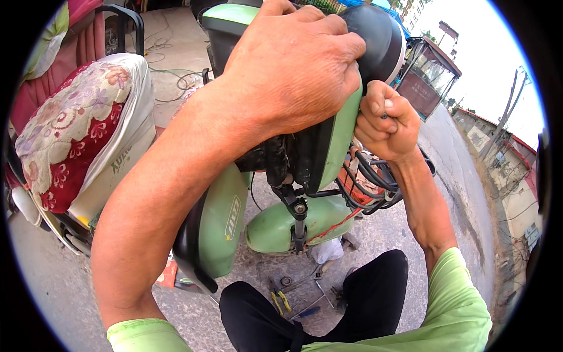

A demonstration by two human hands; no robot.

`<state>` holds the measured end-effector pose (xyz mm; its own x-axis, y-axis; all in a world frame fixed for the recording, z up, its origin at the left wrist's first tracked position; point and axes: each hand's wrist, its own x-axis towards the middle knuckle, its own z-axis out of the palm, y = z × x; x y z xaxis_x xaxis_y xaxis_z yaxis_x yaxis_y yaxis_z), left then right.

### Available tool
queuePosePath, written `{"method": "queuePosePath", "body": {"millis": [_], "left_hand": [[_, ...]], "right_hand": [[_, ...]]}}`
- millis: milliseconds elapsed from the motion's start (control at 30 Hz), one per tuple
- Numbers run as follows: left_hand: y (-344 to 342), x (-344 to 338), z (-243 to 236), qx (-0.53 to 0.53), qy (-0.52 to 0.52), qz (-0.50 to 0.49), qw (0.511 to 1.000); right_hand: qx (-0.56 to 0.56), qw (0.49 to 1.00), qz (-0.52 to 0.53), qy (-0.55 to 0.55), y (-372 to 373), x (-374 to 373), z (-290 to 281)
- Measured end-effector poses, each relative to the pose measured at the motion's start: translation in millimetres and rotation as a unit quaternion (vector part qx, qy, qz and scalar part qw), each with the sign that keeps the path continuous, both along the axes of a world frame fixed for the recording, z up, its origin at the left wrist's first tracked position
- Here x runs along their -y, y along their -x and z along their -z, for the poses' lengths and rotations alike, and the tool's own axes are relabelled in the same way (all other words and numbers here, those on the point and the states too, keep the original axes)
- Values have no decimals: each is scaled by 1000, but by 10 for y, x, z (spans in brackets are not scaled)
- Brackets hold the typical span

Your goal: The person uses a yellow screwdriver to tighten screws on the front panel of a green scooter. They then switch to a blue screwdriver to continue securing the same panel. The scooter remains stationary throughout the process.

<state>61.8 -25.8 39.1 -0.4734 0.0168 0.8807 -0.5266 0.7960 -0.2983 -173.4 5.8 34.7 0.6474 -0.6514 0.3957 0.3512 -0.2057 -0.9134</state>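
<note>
A green and black electric scooter's front stands before me, with its rounded black headlight housing at the top. My left hand reaches across the upper front beside that housing, fingers bent and pressed together, their tips hidden. My right hand is closed at the right edge of the green front panel. A small dark tip peeks out between its thumb and fingers; the rest is covered. Lower down, the green front mudguard and a black fork leg show.
Black cables bundle right of the panel. Yellow-handled pliers, a blue-handled tool and a white plastic bag lie on the ground between my knees. A seat with a floral cover stands left. A reddish cabin vehicle is parked beyond.
</note>
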Motion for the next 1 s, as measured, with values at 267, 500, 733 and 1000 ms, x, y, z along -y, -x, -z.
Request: {"method": "queuePosePath", "body": {"millis": [267,500,733,1000], "left_hand": [[-1110,-525,574,-198,-219,113,949],[-2023,-2272,3031,-433,-404,-174,787],[-1278,-3547,5878,-258,-827,-274,418],[-961,-3576,6306,-58,-845,-326,420]], "right_hand": [[-14,999,44,12,29,-13,22],[-19,999,14,27,-75,-12,-41],[-28,998,57,-1,-36,58,77],[-44,995,83,-29,418,176,-61]]}}
